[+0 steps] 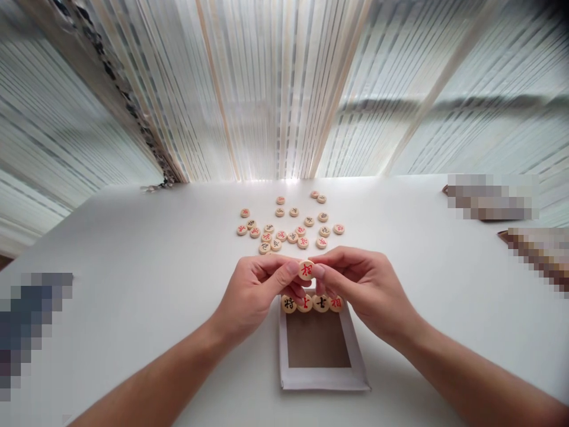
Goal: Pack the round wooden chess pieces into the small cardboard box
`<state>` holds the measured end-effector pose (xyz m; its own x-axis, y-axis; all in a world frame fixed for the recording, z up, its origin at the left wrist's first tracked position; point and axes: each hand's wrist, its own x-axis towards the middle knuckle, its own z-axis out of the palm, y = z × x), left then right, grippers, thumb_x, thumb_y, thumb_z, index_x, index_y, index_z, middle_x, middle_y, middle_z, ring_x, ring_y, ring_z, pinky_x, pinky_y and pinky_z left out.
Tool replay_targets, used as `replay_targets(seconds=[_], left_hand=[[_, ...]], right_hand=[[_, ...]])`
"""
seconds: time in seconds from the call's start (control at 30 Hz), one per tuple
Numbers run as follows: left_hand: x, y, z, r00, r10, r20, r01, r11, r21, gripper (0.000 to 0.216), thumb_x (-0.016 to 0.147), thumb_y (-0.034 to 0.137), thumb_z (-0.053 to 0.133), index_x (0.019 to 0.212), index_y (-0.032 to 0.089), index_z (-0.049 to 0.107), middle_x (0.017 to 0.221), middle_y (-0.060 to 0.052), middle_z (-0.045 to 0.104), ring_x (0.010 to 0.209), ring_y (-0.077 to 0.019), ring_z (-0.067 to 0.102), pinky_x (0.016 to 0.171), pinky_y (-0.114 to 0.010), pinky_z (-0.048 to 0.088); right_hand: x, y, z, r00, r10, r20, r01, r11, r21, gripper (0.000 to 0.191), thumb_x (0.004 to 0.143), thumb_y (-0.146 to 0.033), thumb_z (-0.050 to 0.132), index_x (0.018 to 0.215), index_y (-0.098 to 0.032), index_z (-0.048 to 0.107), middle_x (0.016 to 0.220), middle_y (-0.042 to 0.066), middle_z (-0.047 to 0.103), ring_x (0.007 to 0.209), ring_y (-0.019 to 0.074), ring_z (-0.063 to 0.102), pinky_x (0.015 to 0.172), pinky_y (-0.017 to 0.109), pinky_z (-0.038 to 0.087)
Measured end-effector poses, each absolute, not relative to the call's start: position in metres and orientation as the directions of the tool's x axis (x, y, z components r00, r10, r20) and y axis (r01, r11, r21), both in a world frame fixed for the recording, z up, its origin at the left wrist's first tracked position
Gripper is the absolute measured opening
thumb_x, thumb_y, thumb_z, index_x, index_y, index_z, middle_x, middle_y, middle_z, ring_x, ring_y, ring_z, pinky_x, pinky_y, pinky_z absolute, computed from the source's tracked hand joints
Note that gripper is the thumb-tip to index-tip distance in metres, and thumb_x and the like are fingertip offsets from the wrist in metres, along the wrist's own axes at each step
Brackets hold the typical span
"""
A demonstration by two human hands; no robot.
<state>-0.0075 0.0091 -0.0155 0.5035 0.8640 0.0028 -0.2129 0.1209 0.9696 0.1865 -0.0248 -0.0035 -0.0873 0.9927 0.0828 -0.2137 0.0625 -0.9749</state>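
Between the fingertips of my left hand (264,281) and my right hand (362,284) is a round wooden Chinese chess piece (306,270) with a red character facing up. Both hands are closed on its edges, just above the far end of a shallow white box (320,378). Inside that end, a row of chess pieces lies side by side: a black-marked one (288,304) at the left, a red and a black one in the middle, and a red one (336,303) at the right. My fingers partly cover the row.
Several loose chess pieces (303,242), red and black, lie scattered on the white table (155,255) beyond my hands. Blurred-out objects sit at the right (493,198) and left edges (31,326). A striped curtain (267,89) hangs behind the table.
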Motion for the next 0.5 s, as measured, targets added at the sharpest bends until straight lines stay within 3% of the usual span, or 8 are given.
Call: replay_targets(seconds=[0.2, 0.33, 0.5], left_hand=[[-0.006, 0.007, -0.01, 0.482, 0.876, 0.008, -0.218, 0.112, 0.969, 0.02, 0.097, 0.035, 0.081, 0.105, 0.019, 0.09, 0.078, -0.005, 0.078, 0.071, -0.0132, 0.071, 0.068, -0.022, 0.063], [-0.005, 0.004, -0.008, 0.464, 0.886, -0.001, -0.214, 0.113, 0.97, 0.017, 0.094, 0.03, 0.084, 0.106, 0.02, 0.09, 0.082, -0.005, 0.082, 0.074, -0.0128, 0.074, 0.072, -0.02, 0.064], [-0.002, 0.004, -0.005, 0.429, 0.903, -0.018, -0.23, 0.129, 0.965, 0.019, 0.081, 0.02, 0.094, 0.1, 0.021, 0.091, 0.078, -0.004, 0.083, 0.074, -0.0139, 0.077, 0.073, -0.019, 0.065]], right_hand=[[0.187, -0.025, -0.005, -0.045, 0.996, 0.075, -0.201, 0.065, -0.978, 0.016, 0.079, -0.029, 0.096, 0.086, -0.018, 0.086, 0.059, 0.002, 0.075, 0.047, 0.0104, 0.065, 0.045, 0.017, 0.051], [0.187, -0.026, -0.006, -0.007, 0.998, 0.057, -0.166, 0.055, -0.985, 0.022, 0.07, -0.028, 0.102, 0.082, -0.019, 0.087, 0.066, 0.005, 0.078, 0.054, 0.0138, 0.069, 0.047, 0.019, 0.053], [0.187, -0.027, -0.009, -0.01, 0.999, 0.048, -0.153, 0.046, -0.987, 0.022, 0.069, -0.03, 0.103, 0.08, -0.02, 0.088, 0.073, 0.006, 0.082, 0.065, 0.0166, 0.076, 0.057, 0.02, 0.06]])
